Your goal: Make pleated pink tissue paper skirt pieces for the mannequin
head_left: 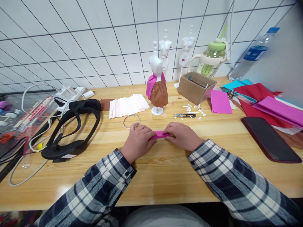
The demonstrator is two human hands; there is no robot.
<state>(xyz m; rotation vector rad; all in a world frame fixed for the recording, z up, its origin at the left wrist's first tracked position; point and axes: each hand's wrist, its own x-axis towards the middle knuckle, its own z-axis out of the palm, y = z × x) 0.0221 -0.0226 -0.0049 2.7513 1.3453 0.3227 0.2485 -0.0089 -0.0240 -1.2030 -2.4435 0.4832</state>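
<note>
Between my two hands lies a narrow folded strip of magenta paper (159, 135), low over the wooden table. My left hand (139, 140) grips its left end, fingers curled over it. The right end is pinched in my right hand (181, 135), thumb against fingertips. Just beyond stands a small white mannequin (156, 64) dressed in a brown pleated skirt (159, 93) and a magenta wrap (151, 85). A thin ring (131, 121) rests by my left fingers. Thread snips (188, 115) lie past my right hand, beside white scraps (195, 110).
A pleated pale sheet (129, 106) lies left of the mannequin. Farther left are a black headset frame (75, 129) and cables. Rightward stand a cardboard box (195, 88), a green-lidded jug (213, 56) and a water bottle (255, 53). A phone (270, 138) lies near coloured sheets (279, 110).
</note>
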